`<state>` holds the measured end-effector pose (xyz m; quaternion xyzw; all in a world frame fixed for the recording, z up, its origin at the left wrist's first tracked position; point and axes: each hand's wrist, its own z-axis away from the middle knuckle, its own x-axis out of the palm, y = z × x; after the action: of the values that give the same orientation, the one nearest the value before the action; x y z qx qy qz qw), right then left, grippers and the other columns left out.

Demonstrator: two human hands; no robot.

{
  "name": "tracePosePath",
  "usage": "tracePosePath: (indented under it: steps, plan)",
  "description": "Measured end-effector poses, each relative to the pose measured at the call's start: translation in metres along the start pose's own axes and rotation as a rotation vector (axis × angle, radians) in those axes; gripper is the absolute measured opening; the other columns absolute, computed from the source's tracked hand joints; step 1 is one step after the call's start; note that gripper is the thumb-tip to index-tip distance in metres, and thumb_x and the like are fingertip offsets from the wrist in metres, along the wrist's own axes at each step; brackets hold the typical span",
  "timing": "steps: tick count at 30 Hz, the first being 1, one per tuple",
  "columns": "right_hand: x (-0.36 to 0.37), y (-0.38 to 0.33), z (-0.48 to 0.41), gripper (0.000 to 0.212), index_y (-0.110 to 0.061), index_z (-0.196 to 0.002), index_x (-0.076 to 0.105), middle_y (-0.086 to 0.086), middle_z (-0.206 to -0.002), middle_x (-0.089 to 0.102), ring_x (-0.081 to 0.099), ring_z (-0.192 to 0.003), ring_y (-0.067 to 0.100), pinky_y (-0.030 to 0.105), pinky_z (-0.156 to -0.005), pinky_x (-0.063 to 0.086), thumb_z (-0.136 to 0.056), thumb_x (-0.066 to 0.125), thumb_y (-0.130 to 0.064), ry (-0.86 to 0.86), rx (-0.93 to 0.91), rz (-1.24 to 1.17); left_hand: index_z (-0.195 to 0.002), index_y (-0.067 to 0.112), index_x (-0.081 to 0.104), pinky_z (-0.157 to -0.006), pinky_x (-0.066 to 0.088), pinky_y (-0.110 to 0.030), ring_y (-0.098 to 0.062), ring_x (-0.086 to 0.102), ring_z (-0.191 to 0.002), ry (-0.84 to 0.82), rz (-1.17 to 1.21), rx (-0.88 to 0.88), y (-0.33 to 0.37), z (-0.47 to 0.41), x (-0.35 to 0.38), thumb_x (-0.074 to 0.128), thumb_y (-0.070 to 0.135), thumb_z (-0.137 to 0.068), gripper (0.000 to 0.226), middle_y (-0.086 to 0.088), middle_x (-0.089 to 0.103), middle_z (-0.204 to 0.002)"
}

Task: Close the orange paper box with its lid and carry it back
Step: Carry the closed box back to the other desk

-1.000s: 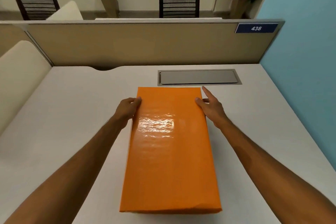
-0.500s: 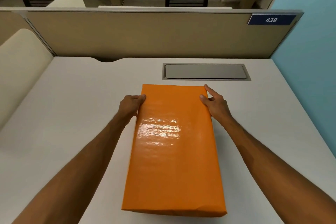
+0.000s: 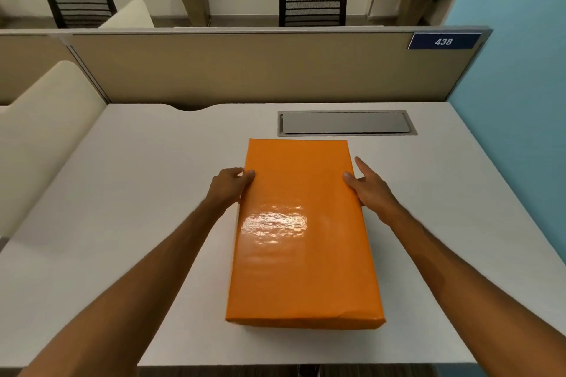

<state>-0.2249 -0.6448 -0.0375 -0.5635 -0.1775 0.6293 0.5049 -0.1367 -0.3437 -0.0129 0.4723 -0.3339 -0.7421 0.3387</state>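
Observation:
The orange paper box point(image 3: 301, 236) lies lengthwise on the white desk point(image 3: 128, 193), its glossy orange lid covering the whole top. My left hand point(image 3: 229, 187) clasps the box's left long side near the far end, thumb resting on the lid edge. On the opposite side my right hand point(image 3: 369, 185) presses against the right long side, thumb on the lid, fingers stretched along the wall. The box's base and inside are hidden beneath the lid.
A grey cable hatch point(image 3: 346, 122) is set into the desk just beyond the box. A beige partition point(image 3: 245, 67) with a blue "438" sign point(image 3: 443, 41) closes the far edge. A blue wall point(image 3: 520, 107) borders the right. Chairs and potted plants stand behind.
Both hands slid a little back along the box's sides toward me, staying against it. The camera view shifted; the box seems to rest in the same place on the desk.

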Motion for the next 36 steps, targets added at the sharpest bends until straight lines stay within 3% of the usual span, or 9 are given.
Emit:
tracePosePath:
  steps: [5,8,11,15,19,22,27,32,36]
  plan:
    - [-0.001,0.029,0.053,0.056,-0.024,-0.147,0.046,0.009,-0.127,0.066,0.066,-0.109,0.028,0.044,-0.085,0.058,-0.095,0.061,-0.038,-0.028,0.022,-0.196,-0.139,0.009,0.055,-0.087,0.057,-0.043,-0.03,0.067,-0.107,-0.04,0.071,0.064,-0.036,0.054,-0.002,0.054,0.039,-0.097,0.051,-0.014,0.068,-0.124]
    - [0.001,0.038,0.078,0.057,-0.023,-0.145,0.048,0.005,-0.119,0.068,0.068,-0.103,0.023,0.038,-0.078,0.058,-0.092,0.065,-0.035,-0.019,0.031,-0.231,-0.134,0.006,0.06,-0.08,0.058,-0.036,-0.029,0.069,-0.103,-0.014,0.136,0.08,-0.053,0.078,-0.002,0.054,0.033,-0.098,0.045,-0.014,0.07,-0.118]
    - [0.006,0.042,0.098,0.062,-0.026,-0.147,0.046,-0.002,-0.113,0.067,0.067,-0.101,0.019,0.031,-0.068,0.057,-0.09,0.068,-0.038,-0.011,0.045,-0.262,-0.129,0.003,0.063,-0.083,0.058,-0.04,-0.031,0.069,-0.103,0.007,0.189,0.065,-0.064,0.093,-0.001,0.056,0.029,-0.097,0.041,-0.013,0.071,-0.117]
    - [0.011,0.044,0.113,0.071,-0.039,-0.15,0.035,-0.001,-0.128,0.059,0.06,-0.114,0.028,0.053,-0.083,0.054,-0.087,0.066,-0.049,-0.086,0.105,-0.321,-0.137,0.012,0.056,-0.081,0.056,-0.042,-0.031,0.067,-0.109,-0.137,0.287,0.001,-0.069,0.104,0.0,0.062,0.034,-0.093,0.05,-0.009,0.07,-0.119]
    - [0.013,0.044,0.117,0.073,-0.043,-0.152,0.029,-0.001,-0.139,0.053,0.056,-0.122,0.034,0.067,-0.097,0.046,-0.088,0.062,-0.053,-0.135,0.146,-0.374,-0.143,0.025,0.05,-0.082,0.056,-0.051,-0.032,0.066,-0.109,-0.135,0.395,-0.076,-0.073,0.11,0.009,0.061,0.041,-0.092,0.054,-0.007,0.068,-0.125]
    - [0.014,0.046,0.118,0.073,-0.044,-0.151,0.031,0.001,-0.141,0.054,0.058,-0.12,0.035,0.066,-0.097,0.047,-0.086,0.063,-0.053,-0.137,0.144,-0.412,-0.142,0.028,0.051,-0.083,0.057,-0.053,-0.032,0.067,-0.107,-0.098,0.422,-0.088,-0.075,0.108,0.013,0.06,0.044,-0.091,0.054,-0.005,0.068,-0.123]
    - [0.011,0.042,0.112,0.078,-0.046,-0.149,0.034,0.001,-0.135,0.059,0.063,-0.111,0.029,0.059,-0.087,0.054,-0.079,0.069,-0.051,-0.176,0.144,-0.451,-0.135,0.027,0.059,-0.063,0.06,-0.036,-0.025,0.071,-0.096,-0.088,0.452,-0.081,-0.074,0.106,0.008,0.061,0.042,-0.092,0.046,0.001,0.073,-0.112]
    - [0.012,0.022,0.096,0.078,-0.045,-0.149,0.035,0.002,-0.135,0.058,0.063,-0.108,0.027,0.053,-0.079,0.055,-0.08,0.069,-0.048,-0.234,0.118,-0.454,-0.128,0.029,0.064,-0.06,0.06,-0.033,-0.024,0.072,-0.095,-0.04,0.467,-0.067,-0.069,0.103,-0.007,0.061,0.04,-0.092,0.038,0.002,0.074,-0.112]
    - [0.018,0.001,0.082,0.074,-0.044,-0.149,0.036,0.003,-0.137,0.056,0.062,-0.109,0.029,0.055,-0.082,0.054,-0.083,0.068,-0.045,-0.265,0.088,-0.46,-0.127,0.029,0.065,-0.055,0.059,-0.029,-0.021,0.072,-0.093,0.028,0.483,-0.061,-0.062,0.103,-0.024,0.062,0.041,-0.091,0.038,0.006,0.073,-0.11]
